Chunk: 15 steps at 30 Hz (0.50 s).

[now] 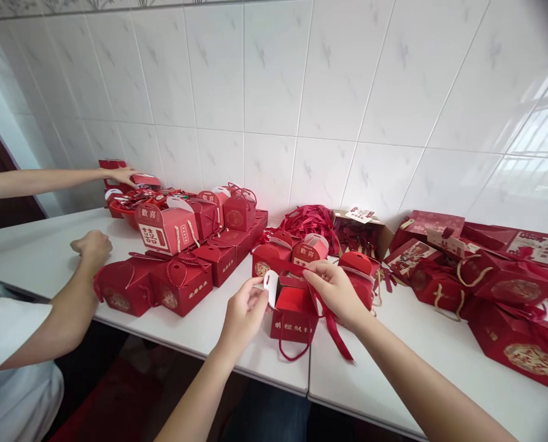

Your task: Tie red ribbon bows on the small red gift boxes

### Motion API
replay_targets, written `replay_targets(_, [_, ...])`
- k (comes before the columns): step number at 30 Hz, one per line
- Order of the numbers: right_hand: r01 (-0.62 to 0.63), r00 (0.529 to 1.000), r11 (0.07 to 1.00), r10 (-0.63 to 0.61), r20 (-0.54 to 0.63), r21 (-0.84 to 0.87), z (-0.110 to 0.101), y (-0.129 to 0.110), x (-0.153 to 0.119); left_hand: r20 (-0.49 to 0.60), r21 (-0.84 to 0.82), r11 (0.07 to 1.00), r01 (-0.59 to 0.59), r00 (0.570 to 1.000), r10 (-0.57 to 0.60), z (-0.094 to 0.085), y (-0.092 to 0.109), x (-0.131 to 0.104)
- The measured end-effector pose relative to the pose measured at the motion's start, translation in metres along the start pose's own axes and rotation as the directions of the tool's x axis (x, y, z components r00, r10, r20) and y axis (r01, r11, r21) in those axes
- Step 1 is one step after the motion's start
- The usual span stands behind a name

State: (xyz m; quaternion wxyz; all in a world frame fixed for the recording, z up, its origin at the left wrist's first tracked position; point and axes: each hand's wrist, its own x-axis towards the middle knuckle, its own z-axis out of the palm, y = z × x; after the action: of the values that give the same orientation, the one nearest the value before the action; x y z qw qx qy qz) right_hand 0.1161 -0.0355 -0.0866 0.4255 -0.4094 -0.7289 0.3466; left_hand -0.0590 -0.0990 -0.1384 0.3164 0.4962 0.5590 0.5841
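A small red gift box (293,325) with gold lettering stands with its top open near the table's front edge, a red cord handle (294,357) hanging down its front. My left hand (246,309) is closed at the box's left side, thumb and fingers on its raised flap, whose white inner face (270,287) shows a slot. A red ribbon (337,334) runs across behind the opening and trails down on the right. Thumb and fingers of my right hand (329,287) pinch that ribbon above the box's right edge. Several closed red boxes (274,253) stand just behind.
Stacked red gift boxes (177,285) cover the table's left middle. A heap of red ribbons (308,224) and an open carton (384,236) stand by the tiled wall. More boxes (526,344) lie at right. At left, a co-worker's hand (125,176) reaches over small packets; their other hand (94,245) is nearer.
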Motion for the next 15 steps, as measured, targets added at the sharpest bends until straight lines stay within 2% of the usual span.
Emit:
replay_targets(6, [-0.076, 0.995, 0.997, 0.074, 0.059, 0.022, 0.012, 0.013, 0.009, -0.007, -0.064, 0.997, 0.035, 0.999, -0.035, 0.001, -0.001, 0.001])
replay_targets(15, [-0.175, 0.978, 0.984, 0.169, 0.123, 0.041, 0.008, 0.014, 0.005, -0.018, -0.180, 0.980, 0.087, 0.996, -0.092, 0.001, -0.002, -0.002])
